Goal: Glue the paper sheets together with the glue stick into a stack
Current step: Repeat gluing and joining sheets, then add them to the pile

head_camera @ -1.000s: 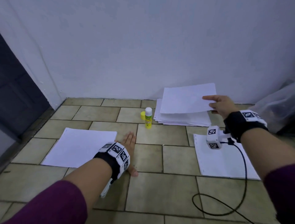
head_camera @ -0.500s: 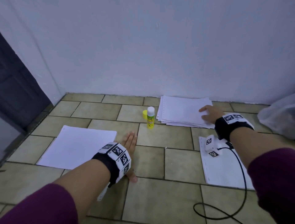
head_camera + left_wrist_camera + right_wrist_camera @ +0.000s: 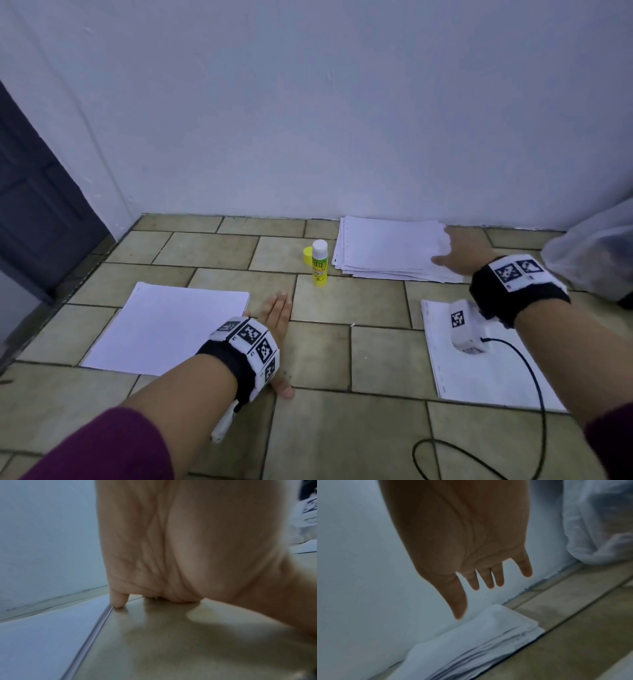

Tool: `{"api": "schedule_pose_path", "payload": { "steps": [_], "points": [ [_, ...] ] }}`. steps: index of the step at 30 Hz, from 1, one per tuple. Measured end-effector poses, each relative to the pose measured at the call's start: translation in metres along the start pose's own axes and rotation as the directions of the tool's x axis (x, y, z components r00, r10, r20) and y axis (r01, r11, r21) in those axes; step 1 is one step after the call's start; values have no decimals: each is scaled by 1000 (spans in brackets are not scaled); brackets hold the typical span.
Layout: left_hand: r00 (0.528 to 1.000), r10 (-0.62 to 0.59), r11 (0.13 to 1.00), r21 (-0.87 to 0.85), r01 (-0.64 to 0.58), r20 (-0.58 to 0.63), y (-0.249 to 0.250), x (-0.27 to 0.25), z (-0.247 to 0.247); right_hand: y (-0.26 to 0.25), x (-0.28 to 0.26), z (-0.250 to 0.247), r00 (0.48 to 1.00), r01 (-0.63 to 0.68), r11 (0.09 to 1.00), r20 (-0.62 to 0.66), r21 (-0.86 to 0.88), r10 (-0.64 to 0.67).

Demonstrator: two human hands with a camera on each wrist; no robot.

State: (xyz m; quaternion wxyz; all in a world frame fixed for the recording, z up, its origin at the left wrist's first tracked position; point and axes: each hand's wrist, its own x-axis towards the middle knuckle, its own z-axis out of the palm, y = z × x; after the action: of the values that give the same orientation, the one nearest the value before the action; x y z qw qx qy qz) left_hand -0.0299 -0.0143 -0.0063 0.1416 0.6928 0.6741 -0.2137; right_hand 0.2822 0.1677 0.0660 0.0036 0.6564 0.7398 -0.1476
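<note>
I sit on a tan tiled floor (image 3: pixel 205 246) below a pale wall. My left hand (image 3: pixel 278 313) lies flat on the tiles, fingers straight, its little finger beside a paper sheet (image 3: pixel 164 325). Beyond it stands the uncapped glue stick (image 3: pixel 319 262). My right hand (image 3: pixel 460 251) hovers spread wide, empty, over the far paper stack (image 3: pixel 387 248).
</note>
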Motion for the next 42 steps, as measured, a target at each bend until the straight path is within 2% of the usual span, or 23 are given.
{"api": "schedule_pose_path", "payload": {
  "steps": [2,6,9,11,14,15,17,19,21,24,30,38,42],
  "points": [
    [996,19,997,75,-12,-91,3,-3,-6,-4,-38,-2,988,54,998,145,-32,-49],
    [989,-79,981,188,55,123,22,-16,-20,-3,-100,16,942,145,979,321,-142,-93],
    [990,-96,962,266,66,104,34,-25,-35,0,-120,39,923,176,964,373,-197,-92],
    [993,-86,970,236,65,79,30,-25,-31,1,-125,47,917,182,962,390,-205,-91],
    [997,-68,996,59,67,23,17,-26,-24,1,-128,49,918,181,968,384,-176,-102],
    [995,-101,995,-15,101,-5,10,-27,-21,1,-129,48,918,180,969,382,-169,-103],
    [965,-260,957,-147,252,-38,-7,-31,-19,3,-130,48,919,165,974,384,-155,-95],
    [901,-432,886,-205,417,-36,-25,-36,-18,4,-131,47,920,159,976,382,-151,-91],
    [852,-523,827,-231,512,19,-40,-43,-15,4,-131,48,921,163,976,378,-148,-96],
    [860,-503,829,-236,507,84,-56,-47,-11,3,-132,48,921,167,973,378,-156,-97],
    [910,-413,907,-87,413,15,-76,-56,-20,3,-134,46,924,167,974,370,-153,-100],
    [928,-373,928,-13,373,-10,-74,-61,-19,6,-134,43,928,161,978,357,-135,-104],
    [931,-365,931,14,365,18,-69,-66,-20,7,-134,43,931,156,979,351,-133,-100]
  ]
}}
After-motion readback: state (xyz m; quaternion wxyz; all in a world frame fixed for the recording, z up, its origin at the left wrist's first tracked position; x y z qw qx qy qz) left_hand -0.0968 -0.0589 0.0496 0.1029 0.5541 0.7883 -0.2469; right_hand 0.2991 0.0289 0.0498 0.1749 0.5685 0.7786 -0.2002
